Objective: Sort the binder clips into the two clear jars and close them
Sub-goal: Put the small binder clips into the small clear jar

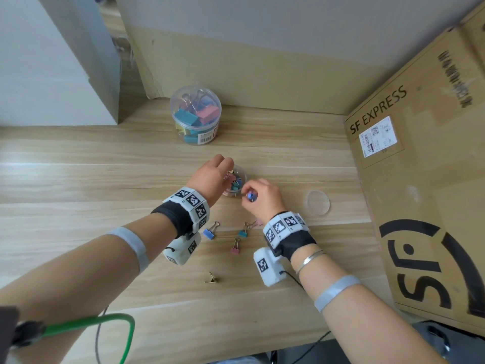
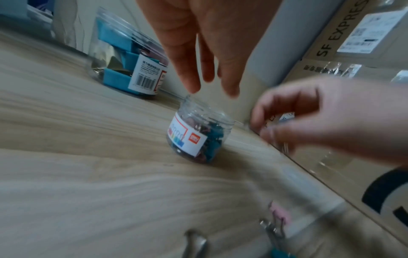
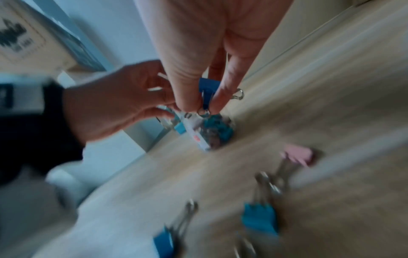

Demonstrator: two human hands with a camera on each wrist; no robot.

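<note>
A small clear jar (image 1: 237,183) stands open at mid-table, partly filled with small binder clips. My left hand (image 1: 219,170) hovers over its far rim with straight fingers (image 2: 229,83) and holds nothing. My right hand (image 1: 256,194) is just right of the jar (image 3: 212,130) and pinches a small blue binder clip (image 3: 207,89) above its mouth. The jar's clear lid (image 1: 318,203) lies flat to the right. A larger clear jar (image 1: 195,114), lidded and holding big clips, stands at the back. Several loose small clips lie near my wrists: blue (image 1: 209,233), teal (image 1: 243,232), pink (image 1: 235,248).
A big SF Express cardboard box (image 1: 420,179) walls off the table's right side. Cardboard panels stand along the back. A gold clip (image 1: 211,279) lies nearer the front edge. A green cable (image 1: 105,321) loops at the lower left.
</note>
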